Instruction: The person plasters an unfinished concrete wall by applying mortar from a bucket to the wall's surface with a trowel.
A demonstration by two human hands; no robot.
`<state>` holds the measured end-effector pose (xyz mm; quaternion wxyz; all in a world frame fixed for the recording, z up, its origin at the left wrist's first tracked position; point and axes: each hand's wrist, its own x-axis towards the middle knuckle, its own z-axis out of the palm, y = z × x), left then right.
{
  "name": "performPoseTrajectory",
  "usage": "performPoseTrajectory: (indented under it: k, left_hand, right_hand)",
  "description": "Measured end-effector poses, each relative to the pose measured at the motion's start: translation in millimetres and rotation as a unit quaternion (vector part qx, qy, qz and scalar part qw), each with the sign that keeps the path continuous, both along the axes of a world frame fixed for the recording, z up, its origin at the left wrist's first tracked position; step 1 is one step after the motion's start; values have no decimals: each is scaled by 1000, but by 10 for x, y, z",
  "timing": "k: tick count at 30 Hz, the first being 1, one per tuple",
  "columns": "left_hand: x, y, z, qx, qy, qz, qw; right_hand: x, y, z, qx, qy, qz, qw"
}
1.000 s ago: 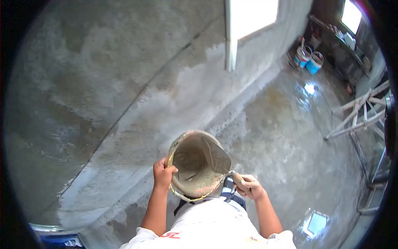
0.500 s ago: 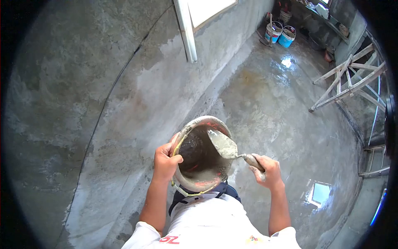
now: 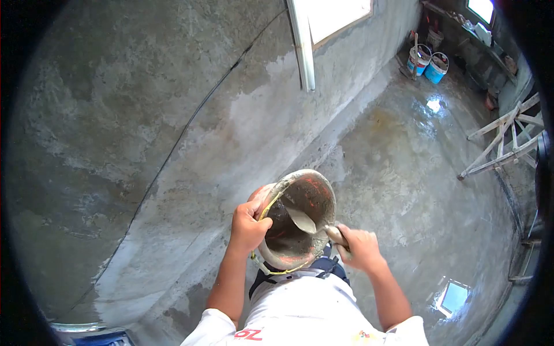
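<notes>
My left hand [image 3: 250,229] grips the rim of a mortar-caked bucket [image 3: 326,196], thumb over the edge, near the yellow handle. The bucket is tilted, its mouth facing me, and grey mortar coats its inside. In my right hand [image 3: 359,248] is the handle of a trowel [image 3: 302,220]. The trowel's blade is inside the bucket's mouth, with grey mortar on it.
A grey plastered wall [image 3: 190,144] with a dark cable fills the left side. Two blue-and-white buckets [image 3: 437,68] stand on the wet floor [image 3: 398,167] at the back right. A wooden trestle [image 3: 508,138] stands at the right.
The trowel's blade has gone deeper into the bucket, and my right hand has come closer to the rim. The view has shifted, so the room's things appear farther right.
</notes>
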<state>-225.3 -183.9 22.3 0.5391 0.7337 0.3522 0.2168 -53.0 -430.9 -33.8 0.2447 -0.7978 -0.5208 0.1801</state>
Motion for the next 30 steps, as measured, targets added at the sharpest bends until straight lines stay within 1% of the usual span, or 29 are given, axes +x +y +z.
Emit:
performPoseTrajectory:
  k: [1, 2, 3, 4, 6, 7, 9, 10, 11, 12, 13, 14, 15, 17, 18, 19, 20, 21, 23, 25, 26, 27, 29, 30]
  left_hand:
    - [-81, 7, -67, 28, 55, 9, 998]
    - [-86, -2, -12, 72, 87, -1, 994]
    - [-77, 13, 3, 74, 94, -7, 993]
    - [-76, 7, 4, 90, 100, -11, 991]
    - [-25, 8, 20, 117, 101, -18, 988]
    - [-17, 11, 5, 116, 101, -23, 988]
    - [16, 37, -34, 131, 83, -39, 987]
    - [58, 37, -45, 129, 82, -42, 987]
    - [106, 26, -53, 124, 59, -41, 990]
    - [163, 11, -44, 120, 36, -40, 991]
    - [232, -16, 6, 116, 37, -40, 992]
    - [309, -43, 85, 90, 42, -46, 994]
    - [363, -35, 134, 66, 47, -51, 995]
    - [370, 17, 42, 72, 72, -59, 993]
    - [396, 13, 32, 51, 76, -71, 993]
    - [408, 12, 18, 30, 79, -83, 993]
    - [396, 26, -24, 30, 80, -85, 993]
    - [361, 54, -83, 28, 82, -92, 992]
    - [284, 96, -125, 31, 77, -93, 992]
    - [171, 135, -92, -22, 33, -76, 996]
    - [177, 40, 175, -55, 9, -44, 998]
    - [118, 71, 183, -47, -4, -34, 998]
    - [-99, 246, 135, -76, -42, -2, 996]
    - [-178, 324, 98, -80, -67, 25, 994]
  right_hand:
    - [19, 88, 29, -3, 9, 0, 1000]
    - [66, 210, 51, -50, -37, 47, 997]
    - [102, 336, 77, -93, -84, 92, 988]
    - [109, 436, 111, -92, -76, 87, 989]
    - [197, 629, 199, -168, -139, 144, 965]
    - [228, 687, 216, -170, -137, 140, 966]
    - [285, 806, 232, -166, -172, 186, 953]
    - [312, 858, 268, -180, -133, 204, 953]
    - [318, 886, 259, -184, -132, 205, 952]
    - [320, 910, 226, -213, -97, 228, 945]
    - [320, 918, 207, -242, -62, 251, 935]
    - [325, 908, 223, -236, -37, 244, 940]
    - [355, 922, 234, -236, -36, 246, 939]
    - [424, 905, 203, -262, 87, 240, 931]
    - [486, 872, 97, -240, 164, 253, 923]
    - [524, 825, 49, -240, 167, 251, 923]
    - [560, 781, 19, -263, 279, 225, 896]
    - [600, 739, -12, -283, 384, 196, 857]
    - [658, 546, -152, -232, 536, 156, 796]
    - [716, 296, -487, -177, 684, 93, 702]
    - [742, 174, -493, -160, 697, 66, 696]
    - [774, 81, -459, -143, 707, 41, 691]
    - [828, -17, -258, -119, 709, 37, 694]
    - [849, -46, -227, -93, 723, 40, 683]
